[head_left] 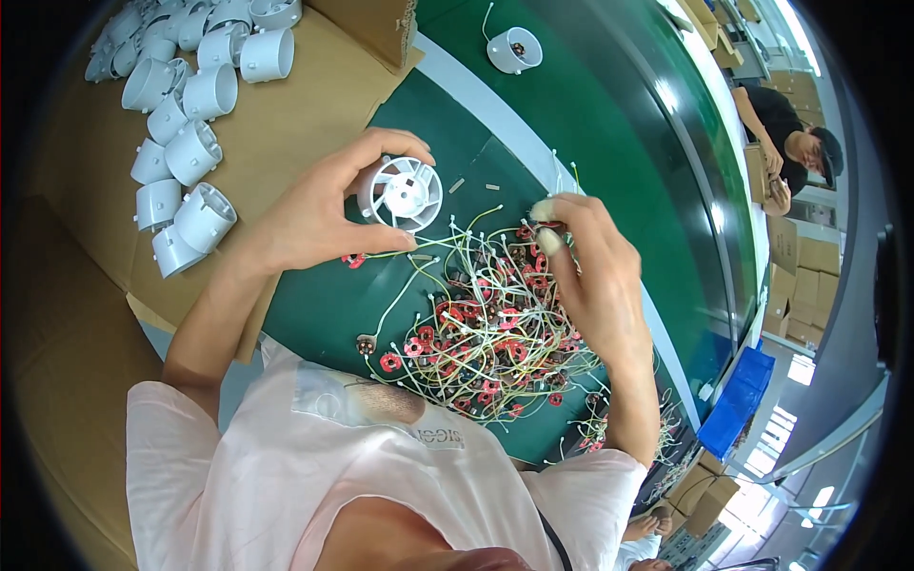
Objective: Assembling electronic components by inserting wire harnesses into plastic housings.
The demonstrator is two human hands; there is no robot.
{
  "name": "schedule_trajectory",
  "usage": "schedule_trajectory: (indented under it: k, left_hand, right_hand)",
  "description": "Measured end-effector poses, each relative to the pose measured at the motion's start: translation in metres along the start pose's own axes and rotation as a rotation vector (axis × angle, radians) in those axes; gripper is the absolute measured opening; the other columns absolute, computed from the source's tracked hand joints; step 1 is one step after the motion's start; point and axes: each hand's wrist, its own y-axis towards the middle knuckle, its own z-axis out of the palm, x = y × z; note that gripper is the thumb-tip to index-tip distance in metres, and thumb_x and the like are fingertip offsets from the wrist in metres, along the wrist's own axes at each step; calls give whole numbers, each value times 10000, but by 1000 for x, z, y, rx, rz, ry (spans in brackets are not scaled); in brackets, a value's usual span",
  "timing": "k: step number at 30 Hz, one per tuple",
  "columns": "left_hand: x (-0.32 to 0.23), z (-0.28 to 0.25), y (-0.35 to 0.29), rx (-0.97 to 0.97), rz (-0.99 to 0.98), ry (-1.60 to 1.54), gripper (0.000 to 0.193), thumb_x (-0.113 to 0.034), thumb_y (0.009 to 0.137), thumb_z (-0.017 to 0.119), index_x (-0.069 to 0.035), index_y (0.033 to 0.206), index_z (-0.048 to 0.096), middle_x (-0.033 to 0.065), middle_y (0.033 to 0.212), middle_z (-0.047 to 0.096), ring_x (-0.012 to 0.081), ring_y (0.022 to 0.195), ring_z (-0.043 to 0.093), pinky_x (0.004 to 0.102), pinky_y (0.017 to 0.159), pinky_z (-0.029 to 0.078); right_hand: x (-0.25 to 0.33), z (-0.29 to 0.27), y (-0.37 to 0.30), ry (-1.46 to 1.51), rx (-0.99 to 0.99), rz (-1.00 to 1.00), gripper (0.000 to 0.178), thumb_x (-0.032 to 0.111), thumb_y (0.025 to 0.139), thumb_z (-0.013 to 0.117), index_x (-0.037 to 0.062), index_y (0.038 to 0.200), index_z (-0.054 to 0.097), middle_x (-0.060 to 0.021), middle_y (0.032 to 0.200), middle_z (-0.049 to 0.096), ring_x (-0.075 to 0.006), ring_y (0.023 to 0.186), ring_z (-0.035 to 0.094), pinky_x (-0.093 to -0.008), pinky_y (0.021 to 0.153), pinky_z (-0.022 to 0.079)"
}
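Observation:
My left hand grips a white round plastic fan housing between thumb and fingers, its spoked, hubbed face turned up. Over the far right part of a tangled pile of small red and dark wired motor coils, my right hand pinches one wired motor coil. Pale covers sit on its thumb and fingertip. The coil is mostly hidden by the fingers; thin wires with white plugs rise beyond it. The two hands are apart, with the housing left of the coil.
Many white housings lie on cardboard at the left. Another white housing stands on the green belt beyond a pale rail. A blue bin is at the right. A co-worker sits across the belt.

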Motion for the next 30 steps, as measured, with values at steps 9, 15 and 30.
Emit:
schedule_trajectory:
  k: [9, 15, 30]
  left_hand:
    - [-9, 4, 3, -80, 57, 1084, 553, -49, 660, 737, -79, 1162, 509, 124, 1212, 496, 309, 1168, 444, 387, 941, 404]
    - [6, 31, -2, -76, 198, 1055, 560, -63, 687, 709, -82, 1203, 493, 162, 1312, 428, 359, 1256, 344, 401, 1001, 365]
    - [1, 16, 5, -133, 62, 412, 541, -102, 643, 768, -84, 1118, 509, 103, 1142, 514, 304, 1007, 528, 386, 841, 427]
  right_hand:
    - [4, -18, -6, 1038, -246, 255, 313, 65, 875, 584, -52, 1156, 513, -178, 996, 624, -195, 804, 648, -275, 648, 528]
    - [5, -5, 1, 1254, -271, 282, 340, 41, 881, 568, -72, 1186, 469, -212, 1020, 611, -234, 861, 655, -298, 715, 550]
    - [-1, 33, 12, 596, -397, -39, 294, -45, 873, 534, -69, 1157, 464, -212, 1109, 584, -285, 962, 637, -347, 878, 492]
